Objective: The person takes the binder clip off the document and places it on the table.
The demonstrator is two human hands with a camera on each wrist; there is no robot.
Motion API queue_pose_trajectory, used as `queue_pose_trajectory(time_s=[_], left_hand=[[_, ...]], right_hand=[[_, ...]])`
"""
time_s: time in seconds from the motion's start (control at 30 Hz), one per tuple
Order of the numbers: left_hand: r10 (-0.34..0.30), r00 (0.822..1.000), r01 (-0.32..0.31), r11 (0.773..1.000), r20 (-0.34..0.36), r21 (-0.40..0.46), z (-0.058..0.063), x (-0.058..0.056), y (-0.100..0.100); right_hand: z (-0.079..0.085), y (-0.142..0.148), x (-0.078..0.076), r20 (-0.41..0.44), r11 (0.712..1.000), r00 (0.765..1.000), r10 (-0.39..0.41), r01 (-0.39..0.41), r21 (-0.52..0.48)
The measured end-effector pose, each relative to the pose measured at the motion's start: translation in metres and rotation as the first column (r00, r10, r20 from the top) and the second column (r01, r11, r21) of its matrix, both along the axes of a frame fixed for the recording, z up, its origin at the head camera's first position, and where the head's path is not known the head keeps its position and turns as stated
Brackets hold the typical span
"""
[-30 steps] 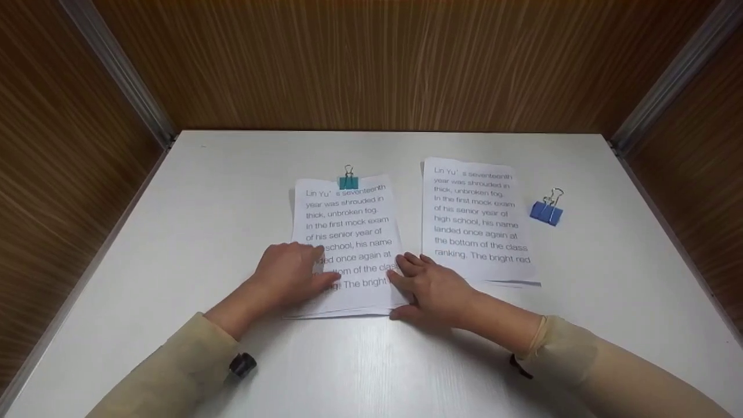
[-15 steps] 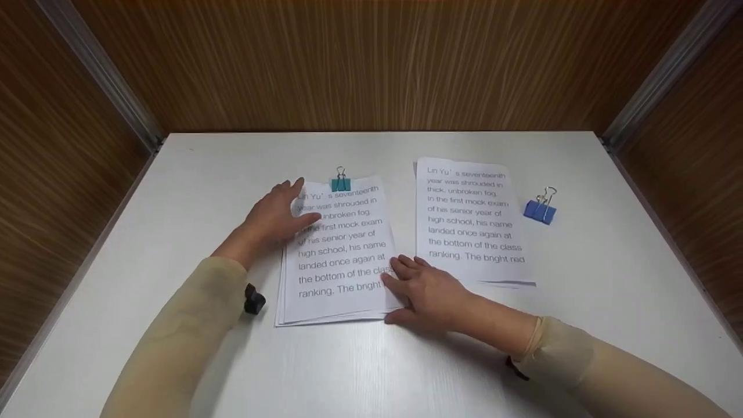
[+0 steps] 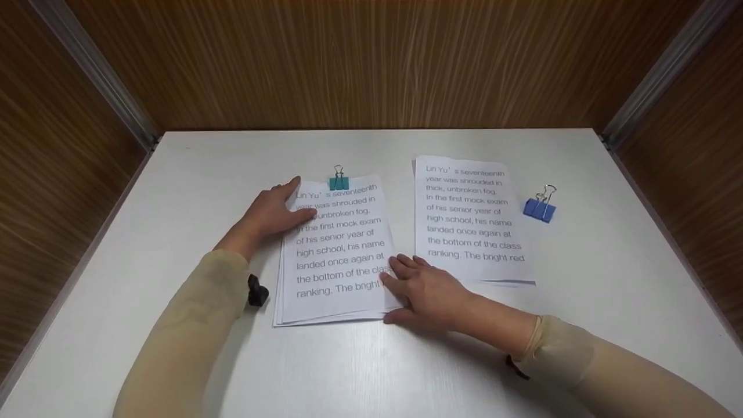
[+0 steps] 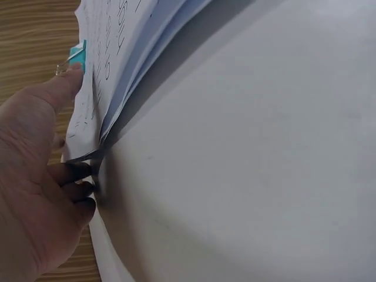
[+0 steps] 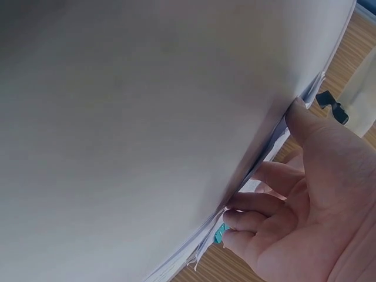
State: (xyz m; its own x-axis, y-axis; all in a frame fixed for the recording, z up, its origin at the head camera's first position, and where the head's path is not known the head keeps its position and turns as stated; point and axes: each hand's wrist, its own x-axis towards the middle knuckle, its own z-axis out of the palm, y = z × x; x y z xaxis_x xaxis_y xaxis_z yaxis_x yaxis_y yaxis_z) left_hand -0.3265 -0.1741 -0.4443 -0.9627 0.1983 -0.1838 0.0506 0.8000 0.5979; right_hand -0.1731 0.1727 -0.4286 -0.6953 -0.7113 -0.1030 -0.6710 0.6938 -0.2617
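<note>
A stack of printed paper sheets lies left of centre in the head view, its lower edges fanned slightly apart. A teal binder clip grips its top edge, wire handle pointing away. My left hand is at the stack's upper left, thumb reaching over the page and fingers along the side edge. In the left wrist view, the left thumb overlaps the sheets close to the clip. At the lower right corner, my right hand touches the side edge with its fingertips, its thumb by the bottom edge.
A second stack of printed sheets lies to the right, with no clip on it. Beyond its right side stands a blue binder clip, handles upward. Wood-grain panels enclose the white table at the back and sides.
My left hand has moved from the stack's lower left up to its top left corner, uncovering the lower text. The right hand stays at the lower right corner.
</note>
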Motion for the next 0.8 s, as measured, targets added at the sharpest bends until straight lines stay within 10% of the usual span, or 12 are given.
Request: queue_pose_trajectory(time_s=[0.37, 0.8], left_hand=[[0.031, 0.999, -0.029, 0.975, -0.007, 0.222, 0.010, 0.003, 0.007], [0.131, 0.985, -0.169, 0.883, 0.117, 0.438, 0.015, 0.005, 0.015]], right_hand=[[-0.002, 0.001, 0.000, -0.055, 0.999, 0.998, 0.037, -0.037, -0.005], [0.000, 0.001, -0.001, -0.024, 1.000, 0.999, 0.024, -0.025, -0.014]])
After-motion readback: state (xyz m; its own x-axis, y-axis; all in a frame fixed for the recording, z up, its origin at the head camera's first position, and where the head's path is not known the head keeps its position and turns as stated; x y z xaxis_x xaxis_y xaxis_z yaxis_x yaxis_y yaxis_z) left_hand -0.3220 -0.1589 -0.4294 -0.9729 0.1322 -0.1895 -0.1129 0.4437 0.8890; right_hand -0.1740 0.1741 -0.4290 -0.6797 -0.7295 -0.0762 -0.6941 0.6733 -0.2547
